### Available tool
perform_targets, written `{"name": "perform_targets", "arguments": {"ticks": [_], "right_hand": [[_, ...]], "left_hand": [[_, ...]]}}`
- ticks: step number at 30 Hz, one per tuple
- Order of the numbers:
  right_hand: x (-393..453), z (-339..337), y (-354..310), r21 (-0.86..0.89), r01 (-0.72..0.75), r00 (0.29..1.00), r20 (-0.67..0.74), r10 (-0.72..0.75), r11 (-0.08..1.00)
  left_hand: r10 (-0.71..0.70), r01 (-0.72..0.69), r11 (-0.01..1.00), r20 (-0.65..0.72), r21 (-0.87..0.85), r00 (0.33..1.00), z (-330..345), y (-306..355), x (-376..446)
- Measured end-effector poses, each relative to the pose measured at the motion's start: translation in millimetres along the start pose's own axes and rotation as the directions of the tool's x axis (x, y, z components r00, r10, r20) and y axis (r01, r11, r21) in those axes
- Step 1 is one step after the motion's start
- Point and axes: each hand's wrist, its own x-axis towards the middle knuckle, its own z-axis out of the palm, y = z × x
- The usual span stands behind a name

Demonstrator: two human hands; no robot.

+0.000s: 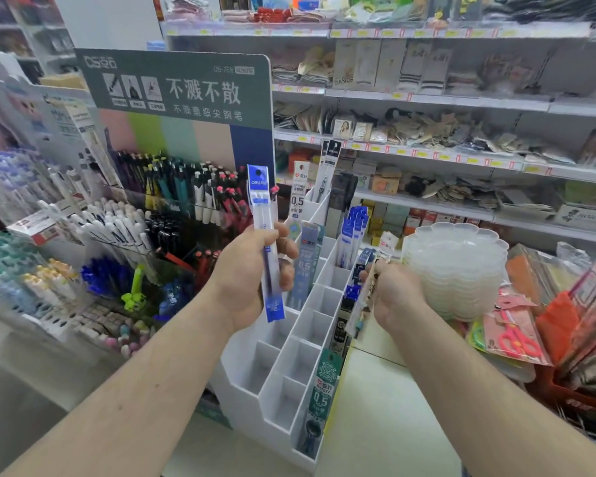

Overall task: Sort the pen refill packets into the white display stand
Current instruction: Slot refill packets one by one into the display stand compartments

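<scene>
Left hand (252, 273) grips blue refill packet (265, 235) upright; right hand (398, 297) clutches packet bundle (360, 297).

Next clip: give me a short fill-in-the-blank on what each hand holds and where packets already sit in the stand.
1. The left hand holds up a single ____ refill packet.
2. The right hand grips a ____ of packets beside the white display stand.
3. The green 0.5 packet stands in the stand's ____ column, nearest the camera.

Missing words: blue; bunch; right
</scene>
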Motion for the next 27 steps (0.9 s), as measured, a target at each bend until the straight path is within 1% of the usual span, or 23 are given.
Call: {"name": "perform_targets", "arguments": {"ticks": [4,7,12,15,17,19,21,24,27], "right_hand": [[9,7,0,-0.124,0.131,0.989,-0.047,-0.138,0.984],[17,13,4,-0.151,0.206,0.973,-0.068,-0.219,0.967],[26,20,17,-0.171,0.289,0.948,-0.083,-0.306,0.942],[32,23,28,-0.182,0.301,0.942,-0.093,-0.321,0.936],[33,23,34,-0.207,0.317,0.939,-0.071,-0.338,0.925],[33,22,38,-0.285,0.356,0.926,-0.022,-0.377,0.890],[33,20,43,-0.359,0.368,0.927,0.072,-0.368,0.858],[34,17,51,-0.478,0.352,0.935,0.221,-0.277,0.805],[35,13,52,-0.589,0.375,0.912,0.374,-0.170,0.716]], "left_hand": [[0.036,-0.036,0.999,0.010,0.011,0.999,-3,-2,-2],[0.048,-0.048,0.999,0.028,0.013,0.998,-5,-3,-1],[0.055,-0.057,0.998,0.037,0.040,0.998,-6,-4,-1],[0.056,-0.057,0.998,0.039,0.040,0.998,-5,-4,-1],[0.058,-0.060,0.997,0.039,0.050,0.998,-5,-4,-1],[0.062,-0.064,0.996,0.040,0.056,0.997,-6,-4,-1],[0.065,-0.068,0.996,0.043,0.062,0.997,-6,-5,-1],[0.069,-0.074,0.994,0.059,0.078,0.996,-6,-5,-1],[0.069,-0.079,0.992,0.093,0.104,0.993,-5,-4,-2]]}}
